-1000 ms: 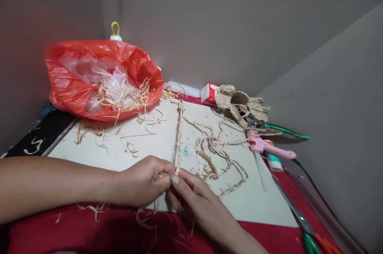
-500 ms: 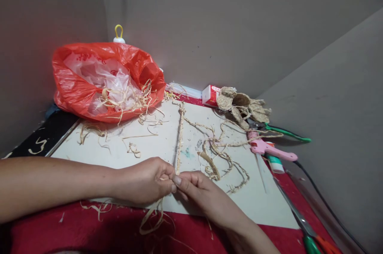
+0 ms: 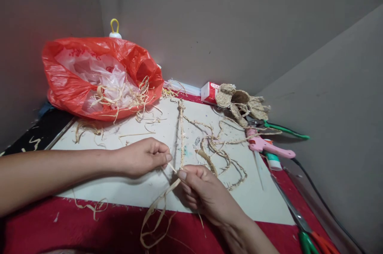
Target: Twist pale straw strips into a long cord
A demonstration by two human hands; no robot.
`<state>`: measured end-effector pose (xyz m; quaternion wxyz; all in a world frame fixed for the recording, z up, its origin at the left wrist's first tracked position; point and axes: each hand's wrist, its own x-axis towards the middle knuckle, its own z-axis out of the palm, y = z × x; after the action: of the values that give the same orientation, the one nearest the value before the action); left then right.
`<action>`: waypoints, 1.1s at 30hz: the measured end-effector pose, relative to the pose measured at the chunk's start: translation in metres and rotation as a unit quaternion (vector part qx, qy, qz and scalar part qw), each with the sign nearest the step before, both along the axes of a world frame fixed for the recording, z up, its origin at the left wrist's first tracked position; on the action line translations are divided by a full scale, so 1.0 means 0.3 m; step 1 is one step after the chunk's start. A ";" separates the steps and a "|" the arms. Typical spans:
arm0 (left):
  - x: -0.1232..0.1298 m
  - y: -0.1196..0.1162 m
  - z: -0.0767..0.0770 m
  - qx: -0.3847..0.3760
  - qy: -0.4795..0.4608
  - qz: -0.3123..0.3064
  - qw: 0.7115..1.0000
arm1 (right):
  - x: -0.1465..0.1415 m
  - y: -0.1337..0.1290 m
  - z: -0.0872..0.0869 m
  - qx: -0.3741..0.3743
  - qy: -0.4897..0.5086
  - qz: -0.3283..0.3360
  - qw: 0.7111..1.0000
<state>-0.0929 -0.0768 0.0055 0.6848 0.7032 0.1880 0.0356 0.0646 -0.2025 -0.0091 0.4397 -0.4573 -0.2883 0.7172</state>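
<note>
My right hand [image 3: 199, 186] is closed, thumb and forefinger pinching the near end of a pale braided raffia cord [image 3: 181, 138] that runs away from me over the white board [image 3: 125, 190]. My left hand [image 3: 149, 156] is closed too and pinches a single thin raffia strand [image 3: 172, 167], stretched taut from the braid's end. Loose raffia strips [image 3: 152, 218] hang in a loop below my right hand over the red cloth. Right of the braid lies a tangled length of twisted cord [image 3: 220, 150]. The fingers of both hands partly hide the braid's end.
A red plastic bag [image 3: 101, 82] with raffia stands at the back left. On the right lie a pink glue gun [image 3: 269, 147], green-handled pliers [image 3: 287, 129], scissors [image 3: 305, 226] and woven fibre pieces [image 3: 241, 102]. A red-and-white box [image 3: 209, 92] sits by the wall.
My left hand has moved away to the left and up from my right hand, drawing a strand out between them. My right hand stays at the braid's end. The view has shifted slightly.
</note>
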 end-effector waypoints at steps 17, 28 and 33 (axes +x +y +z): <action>-0.004 0.224 0.150 0.490 0.100 0.172 0.849 | -0.006 0.013 -0.001 -0.010 0.038 0.055 0.998; 0.102 0.309 0.074 0.562 0.255 0.062 0.784 | -0.019 0.023 -0.010 -0.002 0.000 0.055 0.998; 0.104 0.335 0.123 0.570 0.260 0.061 0.777 | -0.016 0.027 -0.025 0.009 -0.061 0.063 0.996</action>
<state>-0.0617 0.0236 0.0423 0.0797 0.9345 0.3468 -0.0061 0.0598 -0.1945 -0.0165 0.3790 -0.4772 -0.3499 0.7115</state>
